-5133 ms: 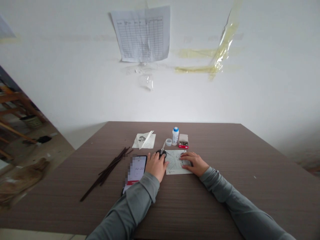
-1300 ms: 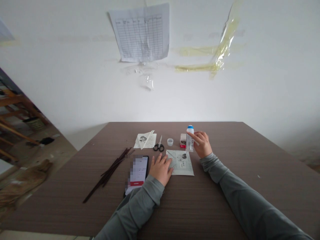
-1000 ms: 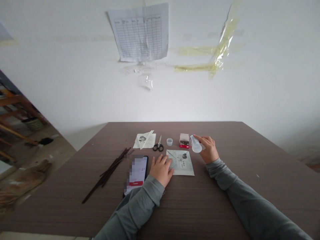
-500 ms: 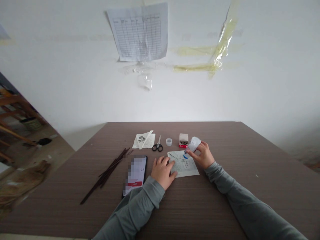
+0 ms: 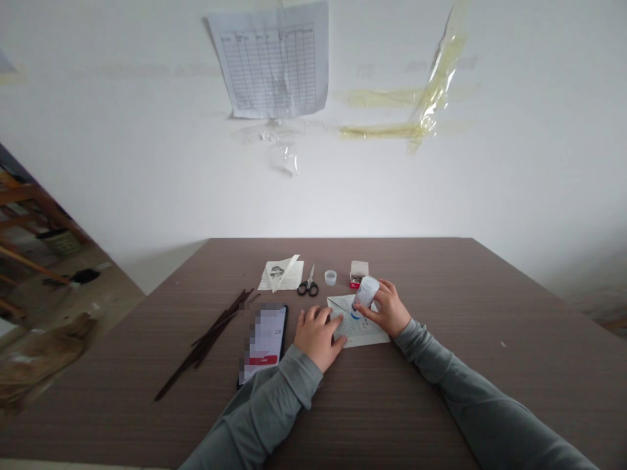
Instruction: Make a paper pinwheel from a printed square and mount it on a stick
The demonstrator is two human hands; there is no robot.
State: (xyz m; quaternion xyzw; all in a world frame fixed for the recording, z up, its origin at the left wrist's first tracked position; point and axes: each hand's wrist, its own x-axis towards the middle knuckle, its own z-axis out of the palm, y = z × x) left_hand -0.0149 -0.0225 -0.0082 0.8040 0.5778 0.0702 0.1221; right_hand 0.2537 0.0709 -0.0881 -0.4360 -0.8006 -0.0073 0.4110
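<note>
My right hand grips a white plastic bottle, tilted with its blue tip pointing down at a folded printed paper sheet. The tip nearly meets the paper, and the contact point is hidden. My left hand lies flat with fingers apart on the sheet's left edge. Beyond the sheet are black-handled scissors, a small translucent cap and a small open box of metal pins.
A phone with a blurred screen lies left of my left hand. Further left is a bundle of thin dark sticks. A second paper sits at the back of the brown wood-grain table. The table's left edge drops to a cluttered floor.
My right hand has brought the bottle from beside the box over the sheet and tipped it blue end down. The sheet has shifted slightly. My left hand remains on it.
</note>
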